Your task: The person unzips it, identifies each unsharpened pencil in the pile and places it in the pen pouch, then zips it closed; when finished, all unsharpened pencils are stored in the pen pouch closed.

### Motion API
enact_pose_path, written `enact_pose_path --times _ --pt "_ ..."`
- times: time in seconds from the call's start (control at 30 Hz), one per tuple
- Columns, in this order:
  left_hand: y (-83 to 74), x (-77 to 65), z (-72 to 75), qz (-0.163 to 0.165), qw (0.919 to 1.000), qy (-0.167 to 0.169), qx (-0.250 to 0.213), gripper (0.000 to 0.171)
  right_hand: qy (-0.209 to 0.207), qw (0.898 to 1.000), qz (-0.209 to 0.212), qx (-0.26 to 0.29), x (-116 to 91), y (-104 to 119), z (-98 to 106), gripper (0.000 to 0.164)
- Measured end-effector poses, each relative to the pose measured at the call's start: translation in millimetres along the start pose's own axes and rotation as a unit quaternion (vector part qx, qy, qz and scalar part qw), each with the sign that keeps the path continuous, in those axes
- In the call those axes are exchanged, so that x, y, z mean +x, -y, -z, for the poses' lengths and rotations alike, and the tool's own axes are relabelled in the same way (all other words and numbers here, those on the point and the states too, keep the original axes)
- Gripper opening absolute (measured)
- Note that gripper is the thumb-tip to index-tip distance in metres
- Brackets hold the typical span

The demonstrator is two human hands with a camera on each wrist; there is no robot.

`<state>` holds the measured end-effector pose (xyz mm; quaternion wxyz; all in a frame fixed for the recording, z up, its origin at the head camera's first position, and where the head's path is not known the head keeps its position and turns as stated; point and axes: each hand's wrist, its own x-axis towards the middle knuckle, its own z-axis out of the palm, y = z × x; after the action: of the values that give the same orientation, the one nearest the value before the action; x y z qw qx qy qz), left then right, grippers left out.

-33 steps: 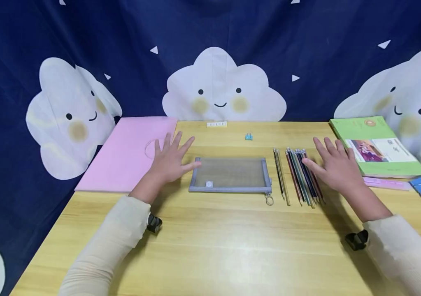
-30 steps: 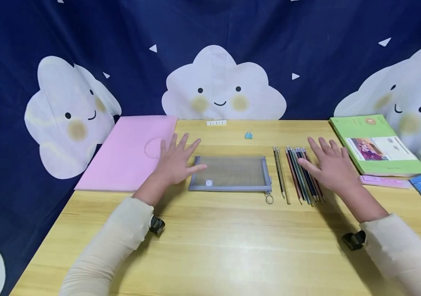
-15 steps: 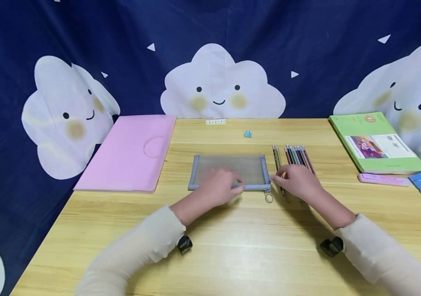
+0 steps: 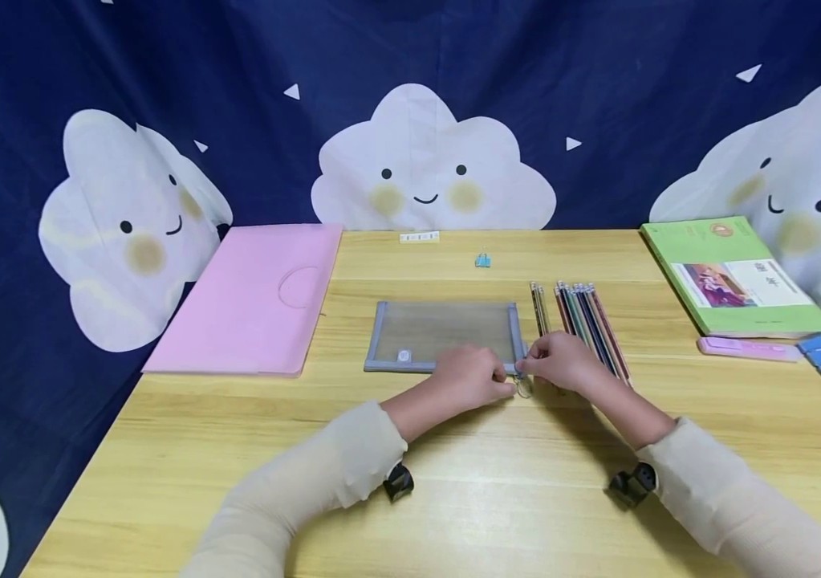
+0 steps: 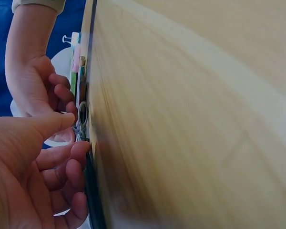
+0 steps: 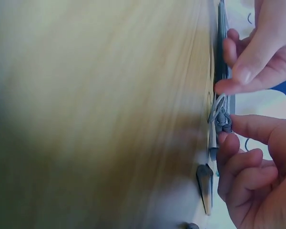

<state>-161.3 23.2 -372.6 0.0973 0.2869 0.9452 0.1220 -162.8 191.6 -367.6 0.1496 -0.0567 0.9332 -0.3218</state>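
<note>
Grey see-through mesh zip pouch lies flat in the middle of the wooden desk, and both hands now meet at its near right corner, after hovering wide apart over the desk a second ago. The left hand pinches the pouch edge in a tight grip, and the right hand pinches the small zip pull with its metal ring. One pink folder, one green book whose writing is too small to read, and one row of colour pencils lie around.

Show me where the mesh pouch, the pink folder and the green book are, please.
mesh pouch (image 4: pixel 439 329), head view, middle of the mesh panel.
pink folder (image 4: pixel 251 301), head view, middle of the cover.
green book (image 4: pixel 731 277), head view, front cover.
</note>
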Motion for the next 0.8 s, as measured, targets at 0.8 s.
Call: enact_pose_path --times 0.8 --pt "21.0 -19.2 18.6 0.053 0.9972 -0.044 0.028 0.037 0.09 0.949 -0.031 0.302 0.6 4.2 2.8 0.013"
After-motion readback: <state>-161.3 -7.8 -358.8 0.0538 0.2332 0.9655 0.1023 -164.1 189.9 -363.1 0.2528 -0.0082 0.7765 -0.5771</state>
